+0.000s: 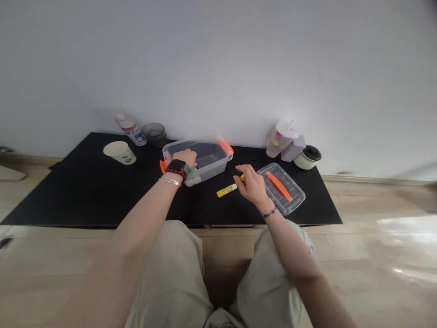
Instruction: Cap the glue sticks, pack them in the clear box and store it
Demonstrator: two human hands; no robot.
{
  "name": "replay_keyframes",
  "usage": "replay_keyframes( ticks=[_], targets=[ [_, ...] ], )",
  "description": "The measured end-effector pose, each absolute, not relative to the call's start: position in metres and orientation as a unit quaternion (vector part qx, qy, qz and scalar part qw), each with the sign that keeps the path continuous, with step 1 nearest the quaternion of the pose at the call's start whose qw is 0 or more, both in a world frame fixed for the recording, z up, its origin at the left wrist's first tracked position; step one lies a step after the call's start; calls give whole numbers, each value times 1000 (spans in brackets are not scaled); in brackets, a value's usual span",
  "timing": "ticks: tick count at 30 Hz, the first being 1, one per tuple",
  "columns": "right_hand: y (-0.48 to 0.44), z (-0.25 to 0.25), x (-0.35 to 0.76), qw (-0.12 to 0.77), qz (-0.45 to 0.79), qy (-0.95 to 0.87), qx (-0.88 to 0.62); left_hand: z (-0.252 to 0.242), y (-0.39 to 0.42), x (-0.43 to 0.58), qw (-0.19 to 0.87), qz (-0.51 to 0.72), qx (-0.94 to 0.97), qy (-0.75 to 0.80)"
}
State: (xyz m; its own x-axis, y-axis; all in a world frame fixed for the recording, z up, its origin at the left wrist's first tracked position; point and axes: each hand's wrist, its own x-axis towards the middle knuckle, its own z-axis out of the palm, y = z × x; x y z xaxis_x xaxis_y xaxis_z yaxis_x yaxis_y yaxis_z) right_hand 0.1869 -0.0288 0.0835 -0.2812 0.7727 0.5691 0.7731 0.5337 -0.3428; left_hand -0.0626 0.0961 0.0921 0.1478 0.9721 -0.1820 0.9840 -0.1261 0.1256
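From the head camera, the left hand (184,159) is gripping the near rim of the clear box (208,157), mid-frame. The right hand (251,183) is touching the yellow tube (226,191) just right of the box; I cannot tell if it is pinching. Slipping fingers could be sending the tube rolling off the table (85,200), whose edge is lying near. Open room is waiting at the left.

A glue stick (226,191) lies on the table (85,191) between the bin (218,166), left, and the lid (290,200), right.
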Motion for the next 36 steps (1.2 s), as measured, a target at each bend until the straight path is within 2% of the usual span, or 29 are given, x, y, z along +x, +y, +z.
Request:
replay_keyframes(
  ticks=[3, 6, 9, 14, 18, 22, 25, 29, 36],
  targets=[
    [-19, 83, 198, 318, 7, -781, -538, 111, 63, -43, 46, 90, 760, 643],
    [-11, 75, 207, 223, 40, -795, -562, 113, 19, -18, 73, 209, 786, 577],
    [-6, 58, 206, 117, 75, -825, -548, 91, -13, 1, 142, 175, 813, 536],
    [-2, 32, 190, 19, 79, -860, -504, 45, -21, 8, 153, 24, 835, 528],
    [5, 31, 183, 32, 110, -871, -478, 36, -15, 9, 139, 3, 840, 524],
    [11, 42, 196, 115, 176, -875, -436, 44, -17, 13, 164, -2, 833, 528],
    [17, 48, 219, 162, 152, -843, -490, 47, -19, 15, 176, 16, 822, 540],
    [23, 43, 241, 104, 60, -798, -591, 45, -18, 13, 167, 40, 819, 547],
    [28, 26, 228, 6, 10, -820, -572, 44, -21, 11, 160, 49, 816, 553]
  ],
)
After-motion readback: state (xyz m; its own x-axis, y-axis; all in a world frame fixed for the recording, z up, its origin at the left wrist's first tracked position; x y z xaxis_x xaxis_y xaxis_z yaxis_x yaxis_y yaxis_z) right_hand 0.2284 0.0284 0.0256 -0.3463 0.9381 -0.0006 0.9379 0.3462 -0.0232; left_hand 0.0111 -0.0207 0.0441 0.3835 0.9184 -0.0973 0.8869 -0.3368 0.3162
